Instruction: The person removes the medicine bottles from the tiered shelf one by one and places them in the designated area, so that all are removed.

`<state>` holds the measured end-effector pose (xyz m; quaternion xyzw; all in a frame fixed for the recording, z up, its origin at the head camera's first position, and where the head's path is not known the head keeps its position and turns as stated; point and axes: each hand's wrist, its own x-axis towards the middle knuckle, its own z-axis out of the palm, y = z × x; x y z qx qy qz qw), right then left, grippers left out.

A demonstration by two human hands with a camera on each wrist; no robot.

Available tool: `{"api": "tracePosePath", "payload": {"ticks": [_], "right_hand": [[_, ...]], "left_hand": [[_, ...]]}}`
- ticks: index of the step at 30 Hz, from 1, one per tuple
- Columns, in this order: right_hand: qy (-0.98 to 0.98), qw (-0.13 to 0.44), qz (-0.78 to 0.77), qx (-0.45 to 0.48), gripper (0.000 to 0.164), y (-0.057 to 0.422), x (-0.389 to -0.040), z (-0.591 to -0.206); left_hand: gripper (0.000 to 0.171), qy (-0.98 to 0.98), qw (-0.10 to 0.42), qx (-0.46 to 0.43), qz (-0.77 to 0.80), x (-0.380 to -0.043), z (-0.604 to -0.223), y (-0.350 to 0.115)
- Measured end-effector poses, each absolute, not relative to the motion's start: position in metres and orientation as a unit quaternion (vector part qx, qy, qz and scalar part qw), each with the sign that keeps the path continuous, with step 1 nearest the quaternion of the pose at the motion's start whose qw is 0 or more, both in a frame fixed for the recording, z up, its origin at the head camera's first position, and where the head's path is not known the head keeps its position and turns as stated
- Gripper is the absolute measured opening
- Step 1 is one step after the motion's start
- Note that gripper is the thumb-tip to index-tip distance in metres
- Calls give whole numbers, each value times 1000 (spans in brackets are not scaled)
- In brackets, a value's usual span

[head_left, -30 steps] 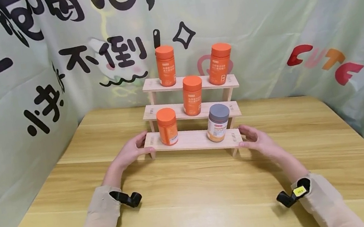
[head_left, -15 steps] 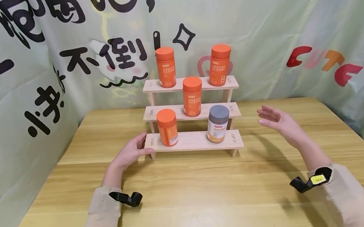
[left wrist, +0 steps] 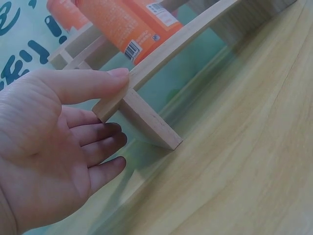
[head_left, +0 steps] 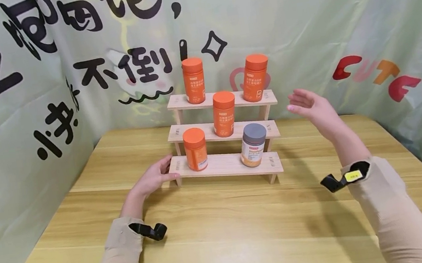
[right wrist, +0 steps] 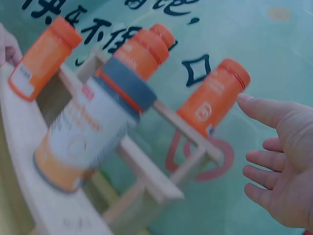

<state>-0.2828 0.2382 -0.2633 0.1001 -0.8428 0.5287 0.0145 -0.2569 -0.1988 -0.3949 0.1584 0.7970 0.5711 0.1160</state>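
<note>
A pale wooden three-tier display stand [head_left: 224, 164] stands on the table. My left hand [head_left: 149, 182] holds the left end of its lowest shelf; in the left wrist view the thumb lies on the shelf's edge, with the fingers around the end. Two orange bottles are on the top tier, one [head_left: 194, 81] left and one [head_left: 254, 78] right. Another orange bottle [head_left: 224, 115] occupies the middle tier. On the bottom tier are an orange bottle [head_left: 195, 150] and a grey-lidded white-and-orange jar [head_left: 253, 146]. Raised right of the top tier, my right hand [head_left: 316, 111] has extended fingers, touching nothing.
The wooden table [head_left: 225, 236] reaches forward to a pale green cloth backdrop [head_left: 291, 14] with black lettering and coloured letters. That cloth also hangs along the left and right sides. Each sleeve cuff carries a black wrist camera [head_left: 150, 231].
My right hand has let go of the stand's lowest shelf, moved out to the right, then risen beside the top tier. The left hand has stayed at the left end.
</note>
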Motion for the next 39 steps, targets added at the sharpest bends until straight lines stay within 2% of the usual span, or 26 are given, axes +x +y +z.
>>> {"api": "tracePosePath", "payload": {"ticks": [14,21,39], "right_hand": [[-821,55,560,92,79,185,-320,-234],[-811,79,573,91,70,164,-332,-228],[-833,111,540,37,61,148,-349,-231]], "left_hand": [[80,792,112,160,578,-256,-400,-199],[80,792,109,161,579,-257,-402,-199],[80,793,105,161,578,-256,-401,-200]]}}
